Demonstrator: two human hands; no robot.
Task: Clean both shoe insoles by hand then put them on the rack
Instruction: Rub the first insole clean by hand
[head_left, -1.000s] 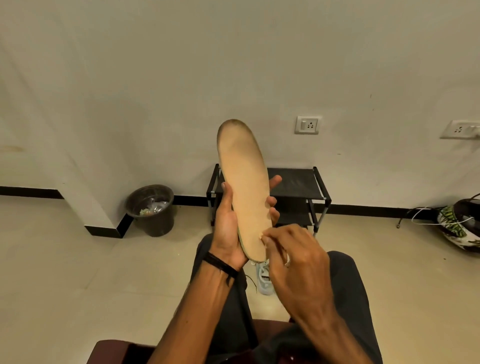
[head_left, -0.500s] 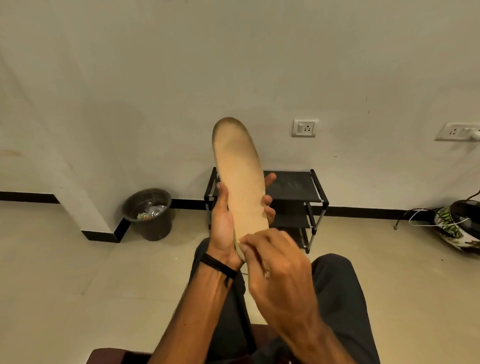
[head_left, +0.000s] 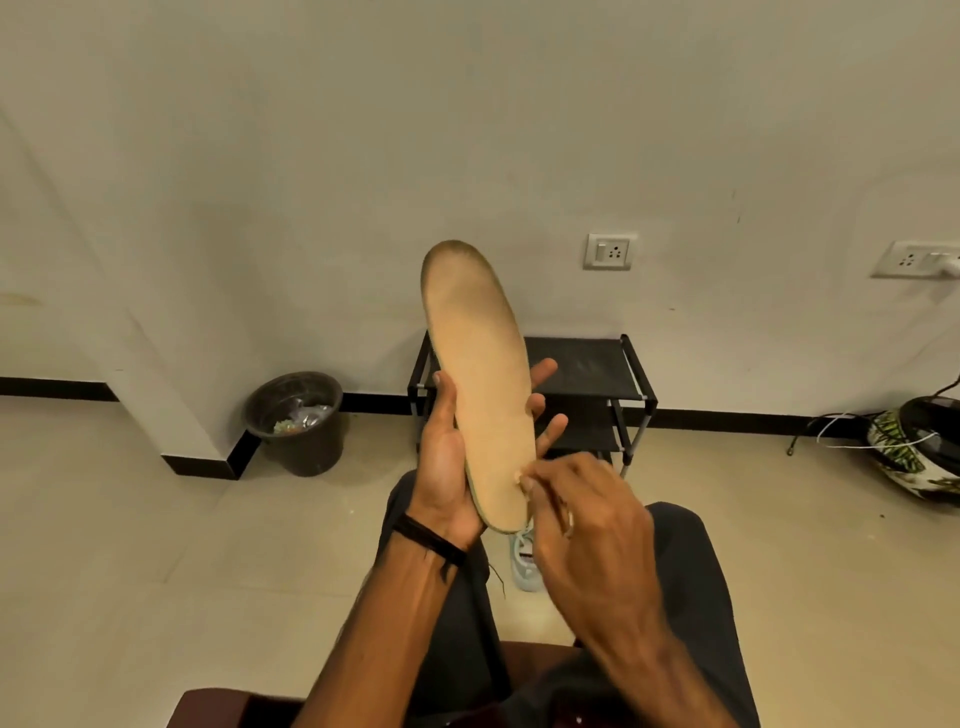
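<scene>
Tan insole (head_left: 478, 384) stands toe-up, clasped near its heel by the left hand (head_left: 447, 462). Nearer that heel, the right hand (head_left: 587, 525) pinches at its surface with curled fingers.

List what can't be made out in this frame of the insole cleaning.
- Second insole: not in the head view.
- Shoe on the floor: mostly hidden behind the right hand.
- Insole underside: faces away; left hand covers its edge.
- Rack left side: behind the insole.
- Bin contents: too small to identify.

dark bin (head_left: 301, 423) by wall, wall sockets (head_left: 610, 251), helmet (head_left: 919, 452), shoe (head_left: 524, 564)
</scene>
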